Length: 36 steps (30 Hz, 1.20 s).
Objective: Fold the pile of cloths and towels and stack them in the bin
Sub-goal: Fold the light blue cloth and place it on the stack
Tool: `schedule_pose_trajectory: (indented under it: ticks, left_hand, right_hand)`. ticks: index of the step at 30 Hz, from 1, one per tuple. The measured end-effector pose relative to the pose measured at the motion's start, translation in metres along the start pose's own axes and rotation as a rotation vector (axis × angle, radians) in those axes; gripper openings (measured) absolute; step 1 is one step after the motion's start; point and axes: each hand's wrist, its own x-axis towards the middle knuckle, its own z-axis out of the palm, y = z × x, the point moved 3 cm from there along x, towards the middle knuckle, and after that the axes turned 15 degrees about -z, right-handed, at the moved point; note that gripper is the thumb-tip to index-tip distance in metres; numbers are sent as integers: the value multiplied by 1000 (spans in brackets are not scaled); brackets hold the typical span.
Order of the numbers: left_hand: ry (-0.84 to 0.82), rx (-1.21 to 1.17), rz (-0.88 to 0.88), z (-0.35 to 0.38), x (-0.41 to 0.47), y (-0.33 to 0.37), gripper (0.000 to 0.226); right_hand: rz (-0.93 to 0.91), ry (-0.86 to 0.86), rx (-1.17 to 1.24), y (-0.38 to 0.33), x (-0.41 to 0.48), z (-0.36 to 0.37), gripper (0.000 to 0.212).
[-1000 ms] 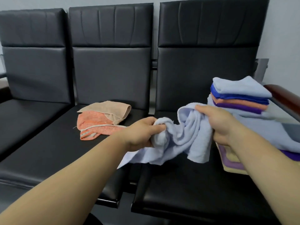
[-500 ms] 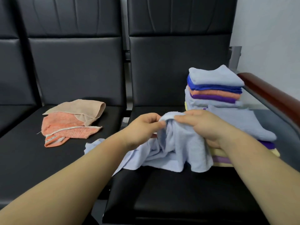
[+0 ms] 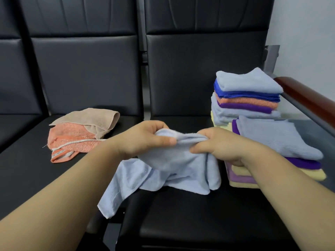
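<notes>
A light blue cloth (image 3: 174, 171) hangs crumpled over the front of the right black seat, one corner trailing down to the lower left. My left hand (image 3: 145, 140) and my right hand (image 3: 223, 145) both pinch its upper edge, close together. To the right stand two stacks of folded cloths: a taller back stack (image 3: 246, 93) topped by a light blue one, and a lower front stack (image 3: 277, 142) of light blue, purple and yellow. On the middle seat lie an unfolded orange towel (image 3: 72, 138) and a beige cloth (image 3: 90, 118) over it. No bin is in view.
Three black padded seats (image 3: 199, 220) stand in a row with tall backrests. A red-brown armrest (image 3: 308, 98) runs along the right side past the stacks. A pale wall is behind it.
My hands have come closer together along the cloth's top edge, and the cloth has dropped lower onto the seat. The view has shifted right and nearer to the right seat.
</notes>
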Motion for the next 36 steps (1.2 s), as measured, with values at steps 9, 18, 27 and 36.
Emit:
schedule_pose_trajectory:
  ticks: [9,18,27,36]
  left_hand:
    - [-98,-192,-57,-8,-11,-9,34]
    - [-85,197,-68,-2,-19,-10,50]
    - [-168,-389,18,11,-13,-4,54]
    - [-103,221,-100,2,-21,-14,54]
  right_hand:
    - [29,-210,-191,-11,-11,14,41]
    - [35,-45,-118,-13,-17,5,31]
    - [86,-245,-335,-8,-27,25,28]
    - [24,-73,-127,-18,-26,-5,11]
